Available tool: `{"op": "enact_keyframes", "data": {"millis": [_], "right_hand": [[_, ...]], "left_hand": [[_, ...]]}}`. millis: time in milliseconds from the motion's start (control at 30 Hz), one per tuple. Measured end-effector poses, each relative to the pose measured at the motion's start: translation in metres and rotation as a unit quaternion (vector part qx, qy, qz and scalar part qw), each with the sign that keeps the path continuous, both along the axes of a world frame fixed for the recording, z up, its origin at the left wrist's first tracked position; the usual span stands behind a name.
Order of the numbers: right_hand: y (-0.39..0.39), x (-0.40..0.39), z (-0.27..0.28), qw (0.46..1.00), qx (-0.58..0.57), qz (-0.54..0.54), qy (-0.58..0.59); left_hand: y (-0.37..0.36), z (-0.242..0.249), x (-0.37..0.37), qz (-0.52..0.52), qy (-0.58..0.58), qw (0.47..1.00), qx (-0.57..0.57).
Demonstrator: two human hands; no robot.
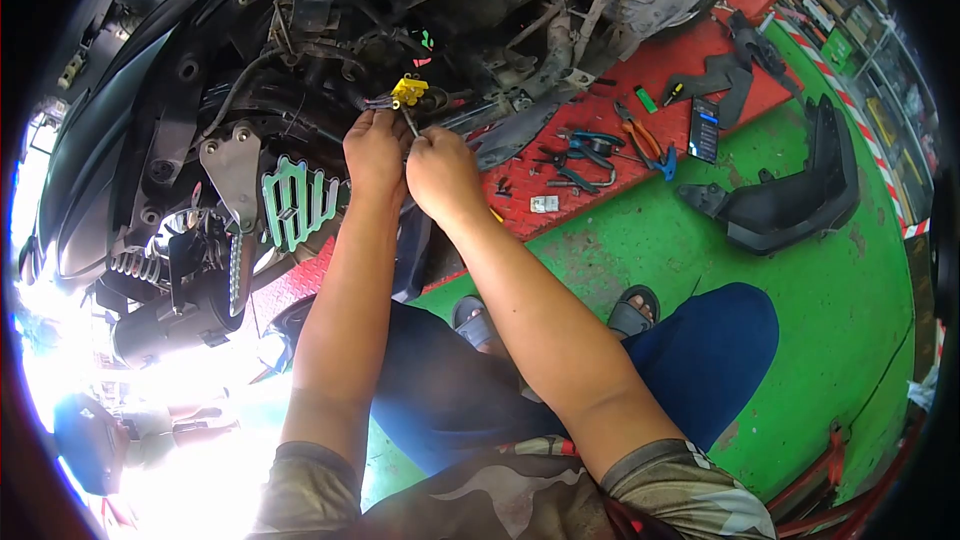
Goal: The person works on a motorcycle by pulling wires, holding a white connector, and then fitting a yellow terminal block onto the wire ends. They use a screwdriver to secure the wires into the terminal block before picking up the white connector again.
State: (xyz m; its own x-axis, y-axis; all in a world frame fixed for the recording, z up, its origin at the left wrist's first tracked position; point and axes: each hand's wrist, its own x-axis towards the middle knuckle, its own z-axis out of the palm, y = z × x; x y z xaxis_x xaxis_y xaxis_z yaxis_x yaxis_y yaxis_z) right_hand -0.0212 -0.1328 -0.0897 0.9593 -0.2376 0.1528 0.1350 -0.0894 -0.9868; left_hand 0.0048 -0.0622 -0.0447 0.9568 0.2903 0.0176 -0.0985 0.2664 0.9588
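A yellow plastic connector (409,90) sits among the dark frame parts of a partly stripped motorcycle (400,10). My left hand (376,152) is closed just below it, fingertips pinched on thin wires (377,103) that run to the connector. Close beside it, my right hand (441,172) is closed on a slim tool with a thin metal shaft (410,123), its tip pointing up at the connector's lower edge. The tool's handle is hidden in my fist. Left of my hands is a silvery slotted footrest plate (290,202).
The red metal platform (600,202) under the motorcycle holds orange-handled pliers (640,135), several blue-handled tools (590,148), a phone (704,130) and a small white packet (544,204). A black plastic cover (800,195) lies on the green floor (640,250) to the right.
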Motion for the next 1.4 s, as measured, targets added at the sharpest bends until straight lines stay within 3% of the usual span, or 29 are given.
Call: {"op": "enact_keyframes", "data": {"millis": [33,100,167,200,267,300,433,500,633,700,733,800,833,867,967,1000,1067,1100,1133,1200,1233,1300,1333,1400], "right_hand": [[0.007,0.007,-0.008,0.999,0.050,0.014,-0.002],[0.013,0.011,-0.012,0.994,0.101,0.030,-0.004],[0.008,0.005,0.005,0.940,0.317,0.080,0.096],[0.008,0.006,0.006,0.940,0.317,0.083,0.097],[0.007,0.004,0.004,0.817,0.519,0.149,0.202],[-0.001,0.000,0.007,0.790,0.537,0.204,0.216],[-0.012,-0.008,0.020,0.726,0.599,0.227,0.248],[-0.010,-0.005,0.008,0.648,0.673,0.272,0.230],[-0.008,-0.004,0.006,0.646,0.678,0.252,0.244],[-0.010,-0.003,-0.002,0.707,0.616,0.286,0.197],[-0.011,-0.007,-0.002,0.706,0.619,0.283,0.194],[-0.007,-0.016,-0.004,0.830,0.460,0.262,0.178],[0.006,-0.010,-0.019,0.931,0.316,0.179,0.049],[0.012,-0.005,-0.039,0.930,0.318,0.178,0.051],[-0.008,-0.026,-0.031,0.995,0.072,0.063,0.000],[-0.014,-0.029,-0.029,0.995,0.076,0.064,0.005],[-0.017,-0.028,-0.026,0.995,0.067,0.071,0.012],[-0.015,-0.027,-0.026,0.997,0.049,0.055,-0.005],[-0.014,-0.025,-0.026,0.997,0.053,0.057,-0.001],[-0.011,-0.021,-0.027,0.999,0.004,0.015,-0.052],[-0.010,-0.020,-0.028,0.998,0.008,0.014,-0.065],[-0.007,-0.022,-0.022,0.998,0.009,-0.001,-0.069],[-0.007,-0.023,-0.022,0.997,0.007,-0.019,-0.073],[-0.007,-0.021,-0.019,0.999,-0.005,-0.016,-0.048]], "left_hand": [[0.001,0.003,-0.002,0.001,0.001,1.000,0.001],[0.004,0.008,-0.006,0.012,0.019,0.986,0.166],[0.003,0.007,-0.004,0.023,0.015,0.987,0.161],[0.001,0.007,-0.002,0.034,0.008,0.987,0.154],[0.002,0.007,-0.002,0.034,0.017,0.989,0.140],[0.001,0.009,-0.002,0.032,0.021,0.992,0.123],[-0.004,0.020,-0.009,0.029,0.048,0.991,0.124],[-0.001,0.021,-0.009,0.009,0.072,0.990,0.122],[0.004,0.015,-0.005,0.015,0.067,0.984,0.166],[0.013,0.005,0.002,-0.016,0.039,0.992,0.118],[0.019,0.001,0.005,-0.020,0.039,0.992,0.121],[0.028,-0.004,0.009,-0.082,0.039,0.995,0.038],[0.024,0.004,0.002,-0.095,0.057,0.993,0.039],[0.022,0.010,-0.001,-0.095,0.060,0.993,0.041],[0.024,0.023,-0.014,-0.093,0.109,0.979,0.148],[0.016,0.038,-0.028,-0.092,0.114,0.978,0.151],[0.001,0.066,-0.054,-0.009,0.121,0.891,0.437],[0.011,0.063,-0.050,0.041,0.023,0.873,0.485],[-0.003,0.083,-0.055,0.089,-0.006,0.788,0.609],[-0.025,0.098,-0.043,0.072,-0.140,0.710,0.686],[-0.022,0.095,-0.027,0.074,-0.135,0.708,0.690],[-0.017,0.087,0.010,-0.042,-0.193,0.516,0.834],[-0.020,0.090,0.018,-0.044,-0.190,0.513,0.836],[-0.029,0.098,0.038,-0.190,0.003,0.432,0.882]]}}
